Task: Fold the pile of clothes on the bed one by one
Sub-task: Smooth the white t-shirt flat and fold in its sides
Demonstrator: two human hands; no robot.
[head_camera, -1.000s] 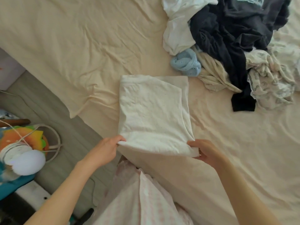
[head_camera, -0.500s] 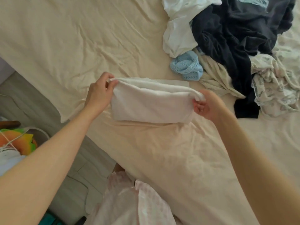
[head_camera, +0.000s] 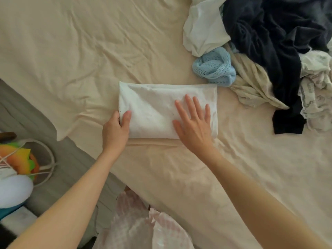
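A white garment [head_camera: 154, 105] lies folded into a wide rectangle on the cream bed sheet [head_camera: 71, 51]. My left hand [head_camera: 116, 130] grips its near left corner, thumb on top and fingers tucked under the edge. My right hand [head_camera: 194, 123] lies flat on the right half of the fold, fingers straight and spread. The unfolded pile sits at the upper right: a white top [head_camera: 203, 26], a light blue knit piece [head_camera: 213, 67], a dark navy garment [head_camera: 273, 42], a beige cloth [head_camera: 251, 81] and a patterned white piece [head_camera: 316, 90].
The bed's edge runs diagonally at lower left, with grey floor [head_camera: 59, 159] beyond it. A colourful toy and a white round object [head_camera: 12, 191] with cords sit on the floor at far left. My pink checked clothing [head_camera: 143, 227] shows at the bottom.
The near edge of the white garment was lifted and carried over to the far edge, halving it. My right hand let go and now lies flat on the fold; my left moved to the near left corner.
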